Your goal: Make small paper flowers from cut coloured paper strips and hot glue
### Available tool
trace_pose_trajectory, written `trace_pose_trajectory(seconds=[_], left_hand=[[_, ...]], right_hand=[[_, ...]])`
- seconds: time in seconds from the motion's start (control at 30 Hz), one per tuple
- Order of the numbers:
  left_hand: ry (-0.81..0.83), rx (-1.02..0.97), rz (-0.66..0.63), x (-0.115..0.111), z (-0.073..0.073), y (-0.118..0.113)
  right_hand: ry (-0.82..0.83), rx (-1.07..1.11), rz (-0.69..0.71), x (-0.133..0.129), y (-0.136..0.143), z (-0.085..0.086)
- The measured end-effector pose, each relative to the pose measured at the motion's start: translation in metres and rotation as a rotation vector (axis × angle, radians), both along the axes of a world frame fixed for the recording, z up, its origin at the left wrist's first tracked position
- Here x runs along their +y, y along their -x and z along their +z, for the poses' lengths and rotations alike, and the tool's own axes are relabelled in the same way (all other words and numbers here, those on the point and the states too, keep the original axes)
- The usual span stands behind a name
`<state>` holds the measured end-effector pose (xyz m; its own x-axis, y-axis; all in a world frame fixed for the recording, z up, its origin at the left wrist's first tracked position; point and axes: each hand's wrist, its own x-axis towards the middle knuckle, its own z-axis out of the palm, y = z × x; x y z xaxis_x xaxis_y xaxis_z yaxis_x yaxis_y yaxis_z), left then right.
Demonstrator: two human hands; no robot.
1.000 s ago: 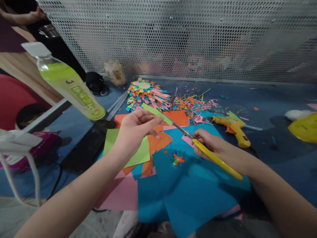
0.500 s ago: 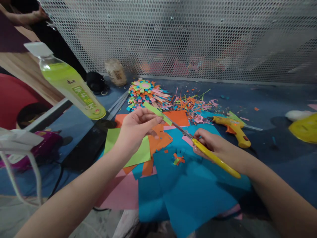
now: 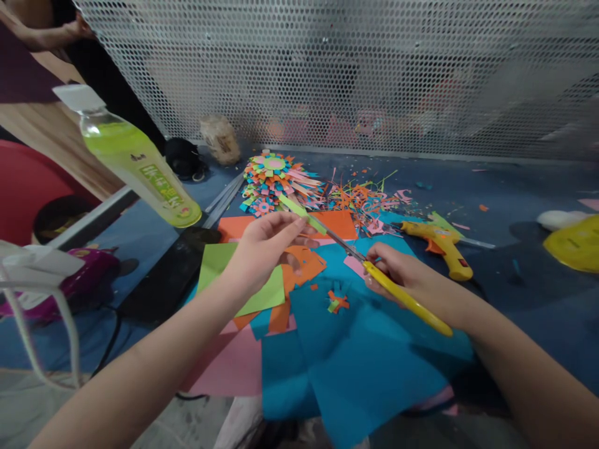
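Observation:
My left hand pinches a narrow light-green paper strip between thumb and fingers. The steel blades of yellow-handled scissors lie along the strip's lower end. Those scissors are held by my right hand, its fingers wrapped round the handle, so part of the loops is hidden. Below both hands spread blue paper sheets, with a small orange, blue and green paper piece on top. A green paper square lies beneath my left wrist, next to orange paper.
Behind the hands stand a fringed multicoloured paper flower and a heap of paper shreds. A yellow glue gun rests at the right. To the left are a green drink bottle and a white cable. Perforated metal closes the back.
My left hand has shifted slightly right along the scissor blades, and the green strip's upper end moved a little right and down. My right hand with the scissors is nearly still.

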<state>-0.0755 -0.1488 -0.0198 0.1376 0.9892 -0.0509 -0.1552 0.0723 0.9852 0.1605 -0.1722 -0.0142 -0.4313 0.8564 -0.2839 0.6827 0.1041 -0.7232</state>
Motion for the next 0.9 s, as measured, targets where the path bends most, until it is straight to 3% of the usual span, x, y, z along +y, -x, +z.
trace_pose_trajectory(seconds=[0.33, 0.9], left_hand=[[-0.063, 0.126, -0.035, -0.0018, -0.0017, -0.0011], [-0.077, 0.14, -0.037, -0.0019, -0.0018, -0.0018]], right_hand=[[-0.011, -0.007, 0.018, -0.0014, 0.0023, 0.0014], [0.011, -0.032, 0.017, -0.0026, 0.0062, 0.0068]])
